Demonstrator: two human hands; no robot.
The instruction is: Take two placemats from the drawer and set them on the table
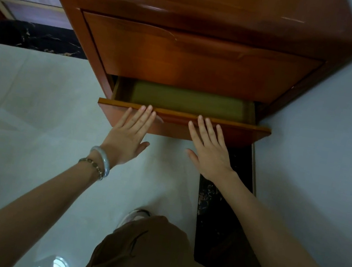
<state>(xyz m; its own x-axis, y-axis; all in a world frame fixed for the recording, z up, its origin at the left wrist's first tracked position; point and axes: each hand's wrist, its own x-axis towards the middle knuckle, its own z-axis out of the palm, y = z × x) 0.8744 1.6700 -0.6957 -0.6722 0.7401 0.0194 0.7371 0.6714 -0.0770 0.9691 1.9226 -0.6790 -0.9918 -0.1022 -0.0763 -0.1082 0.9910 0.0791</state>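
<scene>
Lower drawer partly open; olive placemat lies inside, beyond both hands. Left hand and right hand rest flat, fingers spread, on the drawer front.

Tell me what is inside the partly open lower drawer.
A flat olive-green sheet, likely a placemat, lies inside the lower wooden drawer. The closed upper drawer overhangs and hides the back; how many sheets cannot be told.

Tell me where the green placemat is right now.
In the head view, the green placemat lies flat inside the partly open lower drawer of the wooden cabinet, just beyond the left hand and right hand.
</scene>
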